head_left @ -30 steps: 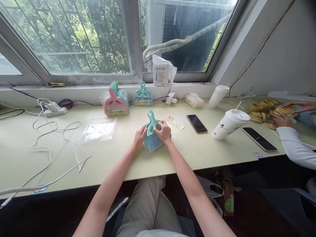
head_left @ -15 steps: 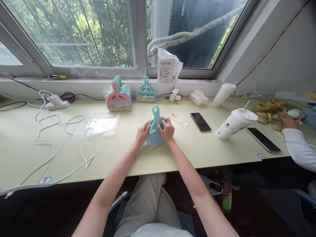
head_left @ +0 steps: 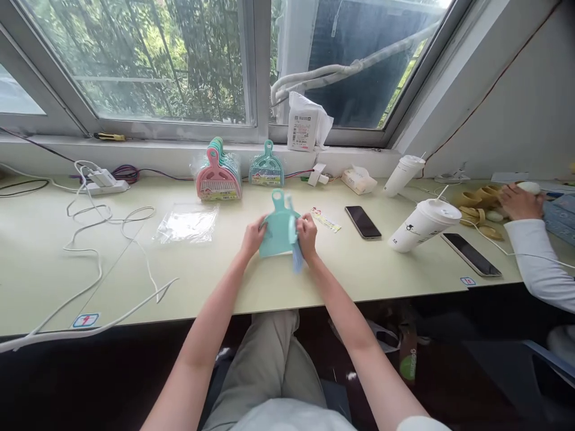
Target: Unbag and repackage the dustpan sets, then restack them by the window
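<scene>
My left hand (head_left: 254, 237) is closed on the left edge of a small mint-green dustpan (head_left: 275, 233), held with its holed handle pointing away from me. In my right hand (head_left: 307, 236) is a matching hand brush (head_left: 293, 230), turned on its side and blurred, its blue bristles pointing toward me. The brush is at the dustpan's right side; whether they touch, I cannot tell. A printed label strip (head_left: 326, 220) lies just right of my right hand. On the left, a clear plastic bag (head_left: 187, 222) lies flat on the table.
Packed dustpan sets (head_left: 218, 176) and a single green set (head_left: 268, 167) lean at the back. Phones (head_left: 363, 222), lidded cups (head_left: 424, 224) and a tissue pack (head_left: 358, 179) stand right. White cables (head_left: 96, 257) cross the left. At far right a co-worker's hand (head_left: 521, 202) is near yellow pieces.
The brush has come off the dustpan's face and turned sideways to the right in my right hand. The dustpan's flat inside now shows. The co-worker's hand has shifted slightly.
</scene>
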The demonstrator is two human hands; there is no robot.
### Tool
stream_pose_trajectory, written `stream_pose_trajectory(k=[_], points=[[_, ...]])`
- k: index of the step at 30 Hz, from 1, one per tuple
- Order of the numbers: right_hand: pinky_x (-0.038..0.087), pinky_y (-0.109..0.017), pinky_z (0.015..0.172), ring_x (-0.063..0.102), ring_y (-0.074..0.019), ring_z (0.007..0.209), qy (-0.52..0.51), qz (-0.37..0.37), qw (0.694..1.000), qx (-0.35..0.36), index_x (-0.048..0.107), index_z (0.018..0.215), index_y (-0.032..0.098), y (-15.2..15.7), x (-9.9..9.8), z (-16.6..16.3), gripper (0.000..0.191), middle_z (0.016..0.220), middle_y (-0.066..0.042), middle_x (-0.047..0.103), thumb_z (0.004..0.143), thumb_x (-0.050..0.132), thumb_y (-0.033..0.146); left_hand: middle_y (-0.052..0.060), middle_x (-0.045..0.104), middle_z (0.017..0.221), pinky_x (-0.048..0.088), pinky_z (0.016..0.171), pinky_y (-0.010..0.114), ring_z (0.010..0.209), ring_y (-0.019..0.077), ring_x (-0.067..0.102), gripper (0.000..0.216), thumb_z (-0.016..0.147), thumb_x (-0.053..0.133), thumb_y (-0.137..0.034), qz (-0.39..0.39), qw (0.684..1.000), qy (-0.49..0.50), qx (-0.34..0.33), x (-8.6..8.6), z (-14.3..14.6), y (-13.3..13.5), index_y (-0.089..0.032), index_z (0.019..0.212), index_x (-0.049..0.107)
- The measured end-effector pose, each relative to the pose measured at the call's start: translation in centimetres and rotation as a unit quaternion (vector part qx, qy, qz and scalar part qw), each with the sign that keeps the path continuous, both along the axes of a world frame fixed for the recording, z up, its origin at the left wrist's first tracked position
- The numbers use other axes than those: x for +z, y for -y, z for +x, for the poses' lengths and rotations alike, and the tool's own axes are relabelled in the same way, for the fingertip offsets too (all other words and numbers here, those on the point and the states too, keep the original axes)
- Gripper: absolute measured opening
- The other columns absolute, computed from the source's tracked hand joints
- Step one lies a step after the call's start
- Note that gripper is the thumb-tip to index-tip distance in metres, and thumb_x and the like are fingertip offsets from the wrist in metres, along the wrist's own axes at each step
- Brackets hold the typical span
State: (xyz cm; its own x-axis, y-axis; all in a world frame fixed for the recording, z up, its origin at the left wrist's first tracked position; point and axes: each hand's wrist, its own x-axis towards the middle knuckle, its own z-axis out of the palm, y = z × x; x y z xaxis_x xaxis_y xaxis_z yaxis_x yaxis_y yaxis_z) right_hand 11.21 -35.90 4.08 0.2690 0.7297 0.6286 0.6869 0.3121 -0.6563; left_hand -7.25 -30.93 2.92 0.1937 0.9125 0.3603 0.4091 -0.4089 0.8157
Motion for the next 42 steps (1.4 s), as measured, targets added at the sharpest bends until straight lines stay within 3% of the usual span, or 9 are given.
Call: stream_pose_trajectory(k=[3,6,9,14,19,24,30,35,42], points=[[0.04,-0.025,0.064,0.048,-0.0145,0.073,-0.055,0.048,0.997,-0.041,0.049,0.065,0.02,0.1,0.4,1.4,0.041,0.078,-0.002,0.043,0.095,0.024,0.033,0.003,0.064,0.078,0.039,0.06,0.022,0.065,0.0134,0.051,0.04,0.081,0.046,-0.033,-0.029,0.992,0.08,0.09,-0.8,-3.3,-2.4,-0.011,0.109,0.065],[0.037,-0.025,0.061,0.05,-0.0141,0.072,0.006,0.004,0.995,-0.102,0.056,0.071,0.018,-0.3,0.8,3.3,0.037,0.085,-0.004,0.046,0.093,0.032,0.036,0.003,0.064,0.077,0.039,0.06,0.023,0.066,0.0145,0.052,0.041,0.079,0.048,-0.037,-0.054,0.984,0.083,0.146,-1.4,-6.4,-4.0,-0.012,0.107,0.066],[0.033,-0.025,0.057,0.05,-0.012,0.067,0.104,-0.093,0.978,-0.158,0.063,0.077,0.017,-0.8,0.6,4.6,0.035,0.095,-0.005,0.049,0.091,0.039,0.038,0.002,0.065,0.075,0.039,0.062,0.025,0.068,0.0159,0.054,0.038,0.081,0.047,-0.04,-0.086,0.987,-0.003,0.135,-1.8,-7.4,-4.2,-0.017,0.102,0.068],[0.035,-0.027,0.06,0.054,-0.0134,0.068,0.206,-0.229,0.931,-0.196,0.068,0.085,0.016,-1.1,-0.7,5.5,0.035,0.105,-0.009,0.05,0.089,0.042,0.04,0.004,0.065,0.086,0.038,0.065,0.026,0.078,0.0187,0.056,0.037,0.085,0.043,-0.043,-0.085,0.977,-0.167,0.104,-2.2,-6.6,-3.8,-0.02,0.087,0.071],[0.039,-0.029,0.063,0.058,-0.0164,0.072,0.239,-0.303,0.901,-0.198,0.068,0.094,0.015,-1.3,-1.5,5.7,0.032,0.11,-0.012,0.051,0.089,0.041,0.031,0.005,0.062,0.103,0.041,0.076,0.027,0.095,0.0208,0.056,0.035,0.084,0.046,-0.044,-0.072,0.976,-0.19,0.084,-2.6,-6.9,-4.0,-0.023,0.094,0.072],[0.038,-0.029,0.062,0.058,-0.0155,0.071,0.247,-0.304,0.896,-0.211,0.068,0.097,0.015,-1.5,-1.7,5.5,0.037,0.111,-0.013,0.052,0.091,0.034,0.027,0.004,0.061,0.104,0.042,0.082,0.029,0.093,0.0195,0.058,0.036,0.085,0.045,-0.043,-0.083,0.981,-0.159,0.081,-2.3,-6.9,-3.8,-0.025,0.104,0.069],[0.034,-0.029,0.063,0.055,-0.0176,0.076,0.222,-0.252,0.914,-0.226,0.067,0.096,0.018,-1.5,-1.7,5.4,0.037,0.105,-0.01,0.056,0.092,0.032,0.028,0.008,0.055,0.111,0.045,0.085,0.032,0.082,0.0168,0.06,0.037,0.087,0.042,-0.041,-0.081,0.985,-0.105,0.112,-1.9,-6.6,-3.5,-0.021,0.105,0.068],[0.032,-0.037,0.081,0.047,-0.0266,0.099,0.229,-0.229,0.921,-0.217,0.068,0.086,0.019,-1.5,-1.9,5.2,0.029,0.101,-0.012,0.058,0.084,0.048,0.039,0.009,0.053,0.112,0.047,0.079,0.031,0.078,0.0159,0.06,0.036,0.087,0.043,-0.04,-0.069,0.984,-0.087,0.139,-1.6,-6.5,-3.4,-0.02,0.103,0.067],[0.025,-0.044,0.088,0.041,-0.0285,0.102,0.212,-0.234,0.928,-0.196,0.07,0.08,0.02,-1.6,-2.5,5.3,0.025,0.104,-0.012,0.058,0.076,0.056,0.041,0.006,0.065,0.091,0.045,0.072,0.028,0.07,0.0151,0.058,0.027,0.082,0.049,-0.038,-0.006,0.987,-0.096,0.129,-1.6,-6.1,-3.2,-0.017,0.086,0.067]])
